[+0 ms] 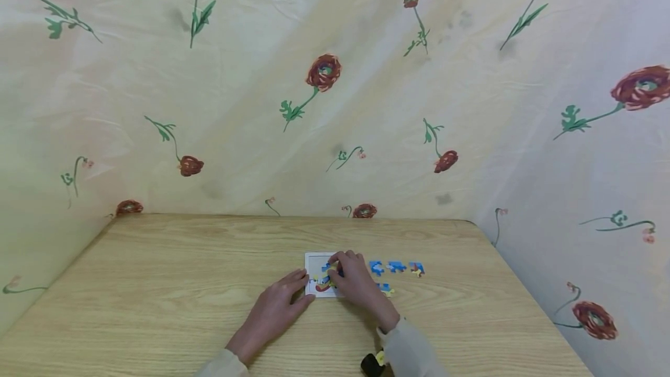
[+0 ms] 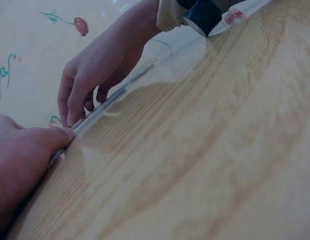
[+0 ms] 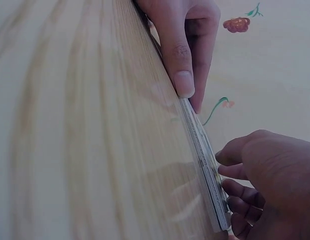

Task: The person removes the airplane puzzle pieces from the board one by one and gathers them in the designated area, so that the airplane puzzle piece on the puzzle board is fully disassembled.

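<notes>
A small white-rimmed jigsaw puzzle tray (image 1: 308, 258) lies on the wooden table, with blue, yellow and red pieces partly filling it. My left hand (image 1: 277, 307) rests at its left side, fingers along the rim and thumb on the near corner. Over the tray's right part, my right hand (image 1: 358, 281) has bent fingers and appears to pinch a puzzle piece (image 1: 333, 269), mostly hidden by them. In the left wrist view the right hand (image 2: 102, 60) reaches down to the tray. The right wrist view shows the left thumb (image 3: 184, 82) against the tray's edge (image 3: 202, 155).
Loose puzzle pieces (image 1: 396, 267) lie right of the tray, one piece (image 1: 386, 289) nearer, partly behind the right hand. A dark object (image 1: 373, 365) shows beside the right sleeve. Flower-printed cloth (image 1: 235, 103) stands behind and beside the wooden table (image 1: 183, 284).
</notes>
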`<state>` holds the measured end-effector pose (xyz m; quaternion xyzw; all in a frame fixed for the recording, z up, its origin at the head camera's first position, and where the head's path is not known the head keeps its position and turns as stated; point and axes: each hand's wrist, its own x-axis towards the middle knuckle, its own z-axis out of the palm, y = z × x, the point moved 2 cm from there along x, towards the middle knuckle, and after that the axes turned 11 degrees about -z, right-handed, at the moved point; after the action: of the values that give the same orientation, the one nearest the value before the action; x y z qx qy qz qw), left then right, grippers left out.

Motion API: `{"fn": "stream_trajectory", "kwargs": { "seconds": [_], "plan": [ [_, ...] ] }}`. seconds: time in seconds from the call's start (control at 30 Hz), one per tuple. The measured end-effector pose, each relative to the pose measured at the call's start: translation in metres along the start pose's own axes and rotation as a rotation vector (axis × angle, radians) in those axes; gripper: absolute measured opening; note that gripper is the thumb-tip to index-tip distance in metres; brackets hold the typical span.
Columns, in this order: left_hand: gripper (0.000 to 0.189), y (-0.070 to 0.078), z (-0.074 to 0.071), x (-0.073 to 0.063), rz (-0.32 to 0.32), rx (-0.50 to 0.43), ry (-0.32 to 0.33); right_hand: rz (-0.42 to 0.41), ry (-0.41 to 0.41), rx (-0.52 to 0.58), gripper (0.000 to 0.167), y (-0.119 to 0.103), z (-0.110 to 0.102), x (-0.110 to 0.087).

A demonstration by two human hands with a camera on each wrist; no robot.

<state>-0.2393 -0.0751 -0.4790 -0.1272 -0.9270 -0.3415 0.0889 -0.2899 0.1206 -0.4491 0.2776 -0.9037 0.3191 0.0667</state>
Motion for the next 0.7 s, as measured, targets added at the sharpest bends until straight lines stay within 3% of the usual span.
{"fn": "stream_trajectory", "kwargs": {
  "seconds": [0.7],
  "plan": [
    [0.047,-0.0005,0.0004,-0.0002,0.008,0.009,0.013,0.004,0.013,0.001,0.018,-0.0004,0.0009,0.0000]
  ]
}}
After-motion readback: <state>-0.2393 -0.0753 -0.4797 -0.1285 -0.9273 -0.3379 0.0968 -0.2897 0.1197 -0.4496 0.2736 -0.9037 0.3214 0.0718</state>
